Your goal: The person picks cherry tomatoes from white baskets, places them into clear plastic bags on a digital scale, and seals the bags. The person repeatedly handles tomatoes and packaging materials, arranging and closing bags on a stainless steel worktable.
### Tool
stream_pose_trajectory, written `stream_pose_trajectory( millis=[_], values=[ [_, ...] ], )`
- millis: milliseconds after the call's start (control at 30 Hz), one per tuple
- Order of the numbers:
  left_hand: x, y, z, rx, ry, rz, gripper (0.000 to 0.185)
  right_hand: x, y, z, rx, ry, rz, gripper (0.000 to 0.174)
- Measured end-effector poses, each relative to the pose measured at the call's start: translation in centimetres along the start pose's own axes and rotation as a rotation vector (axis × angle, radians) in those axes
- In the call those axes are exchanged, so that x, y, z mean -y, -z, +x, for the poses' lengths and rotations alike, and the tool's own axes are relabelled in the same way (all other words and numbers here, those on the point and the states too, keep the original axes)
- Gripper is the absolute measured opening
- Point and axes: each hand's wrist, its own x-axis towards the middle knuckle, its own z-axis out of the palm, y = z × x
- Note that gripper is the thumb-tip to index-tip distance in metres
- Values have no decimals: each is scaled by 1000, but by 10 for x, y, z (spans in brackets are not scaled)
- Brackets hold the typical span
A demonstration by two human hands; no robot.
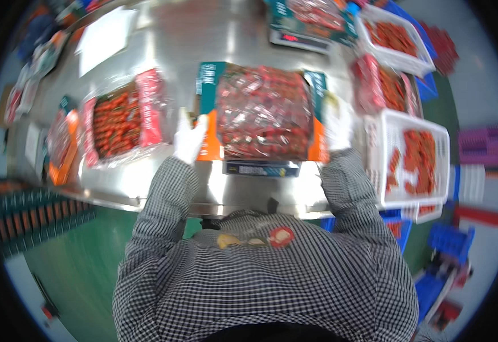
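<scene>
A green and orange cardboard box (209, 128) stands in front of me, filled with small red fruit, likely cherry tomatoes, under clear plastic film (264, 113). Beneath its near edge shows a dark digital scale (261, 168). My left hand (189, 134), in a white glove, holds the box's left side, thumb and fingers at the edge. At its right side is my right hand (338, 122), also white-gloved and blurred, its fingers partly hidden against the flap. Left of the box lies a pink and clear plastic bag (150, 109) with red fruit inside.
White plastic crates (418, 200) with red fruit stand at the right. A second filled box (281, 19) sits on another scale (300, 41) at the far side. White sheets (106, 40) and an orange-green box (63, 147) lie left on the steel table (176, 47).
</scene>
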Motion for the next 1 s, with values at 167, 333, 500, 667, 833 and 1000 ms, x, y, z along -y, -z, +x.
stream_pose_trajectory(
  millis=[167, 333, 500, 667, 833, 1000],
  values=[
    [-14, -24, 62, -4, -356, 257, 49, -259, 63, 43, 37, -214, 15, 46],
    [-6, -12, 44, -20, 57, 117, 52, -220, 23, 36, 22, -276, -59, 50],
    [-11, 25, 24, -45, 188, -32, 47, -194, 33, 50, 88, -293, 61, 47],
    [55, 149, 24, 45, 101, -634, 40, 0, -37, 41, 274, -82, 244, 48],
    [39, 381, 20, -7, 82, -493, 40, 185, -198, 31, 422, -58, 313, 51],
    [92, 597, 47, -128, 137, -756, 40, 312, -465, 65, 582, 154, 455, 49]
  ],
)
